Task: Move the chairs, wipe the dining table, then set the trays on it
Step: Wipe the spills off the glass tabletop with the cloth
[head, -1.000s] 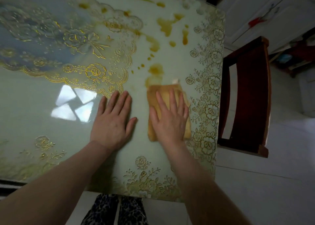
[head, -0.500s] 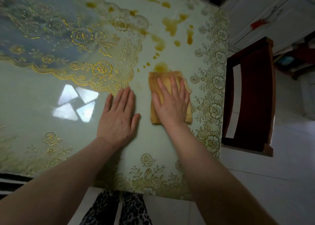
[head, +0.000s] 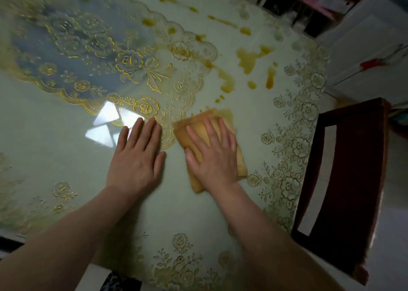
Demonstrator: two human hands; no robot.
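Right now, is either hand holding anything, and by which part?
The right hand presses flat on the middle of the folded cloth, not gripping it. The left hand lies flat on the table, empty.

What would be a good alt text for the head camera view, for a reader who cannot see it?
A person's right hand presses a folded yellow cloth flat on a gold-patterned dining table, just below amber spill stains. The left hand rests flat beside it; a dark wooden chair stands at right.
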